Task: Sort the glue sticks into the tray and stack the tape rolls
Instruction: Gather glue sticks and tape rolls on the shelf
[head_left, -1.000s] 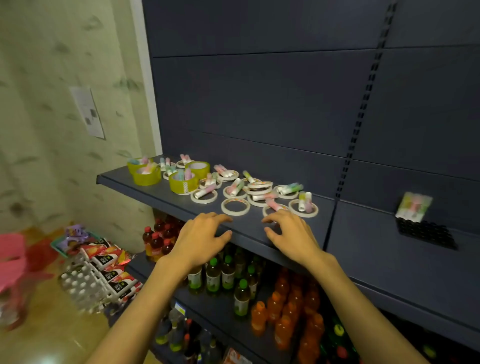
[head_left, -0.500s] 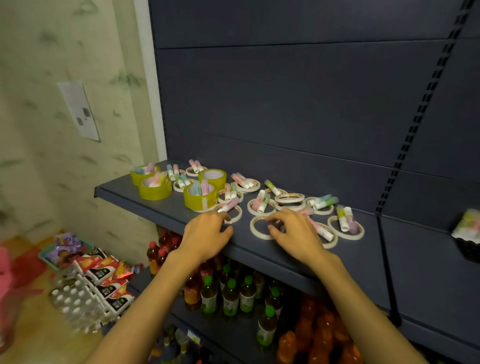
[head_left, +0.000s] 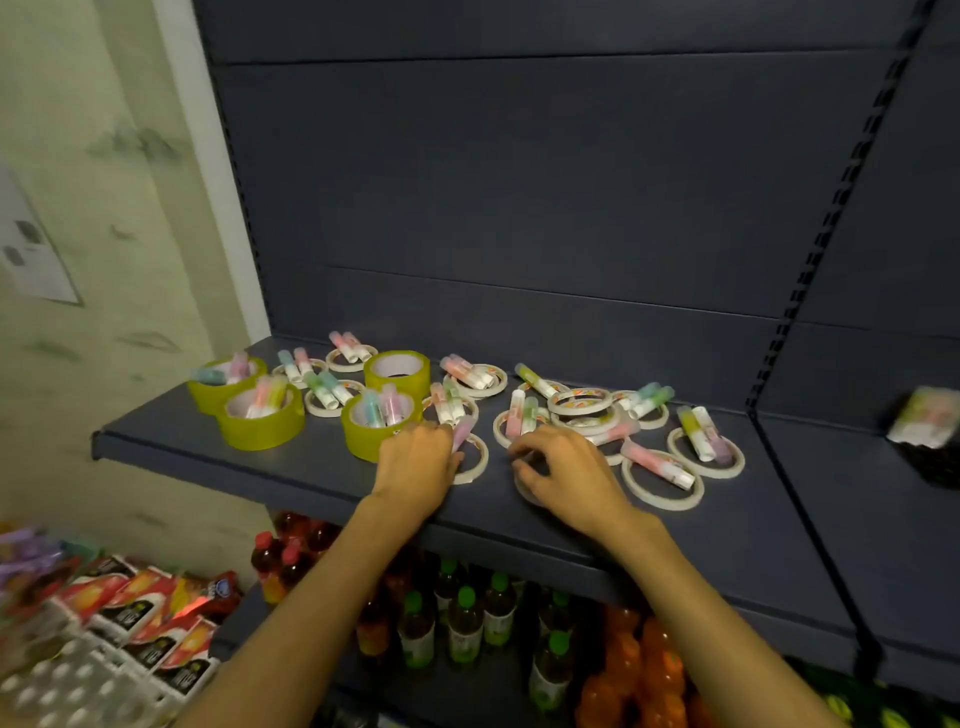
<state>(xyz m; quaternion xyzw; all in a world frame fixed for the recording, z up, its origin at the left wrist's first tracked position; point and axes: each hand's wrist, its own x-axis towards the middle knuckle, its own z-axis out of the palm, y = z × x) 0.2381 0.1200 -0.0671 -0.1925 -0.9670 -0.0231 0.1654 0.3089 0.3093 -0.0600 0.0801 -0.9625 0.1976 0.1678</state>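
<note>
Several pastel glue sticks (head_left: 657, 463) lie on thin white tape rolls (head_left: 662, 499) across the dark shelf (head_left: 171, 441). More stand inside wide yellow tape rolls (head_left: 262, 422), and one yellow roll (head_left: 397, 368) is empty. My left hand (head_left: 415, 462) reaches over a white roll (head_left: 477, 457), its fingertips curled on a pink glue stick (head_left: 462, 432). My right hand (head_left: 569, 470) covers another white roll (head_left: 525, 493), fingers curled on its rim. A black tray (head_left: 932, 465) with glue sticks (head_left: 925, 418) sits at the far right.
A slotted upright (head_left: 769, 410) divides the shelf from the tray's section. Below the shelf stand drink bottles (head_left: 465, 629) and orange bottles (head_left: 654, 670). Snack packets (head_left: 140, 613) lie at lower left. A pale wall (head_left: 104, 208) closes the left side.
Both hands moved forward from the shelf's front edge into the clutter. The left reached the pink glue stick. The right came down on a white roll and curled its fingers.
</note>
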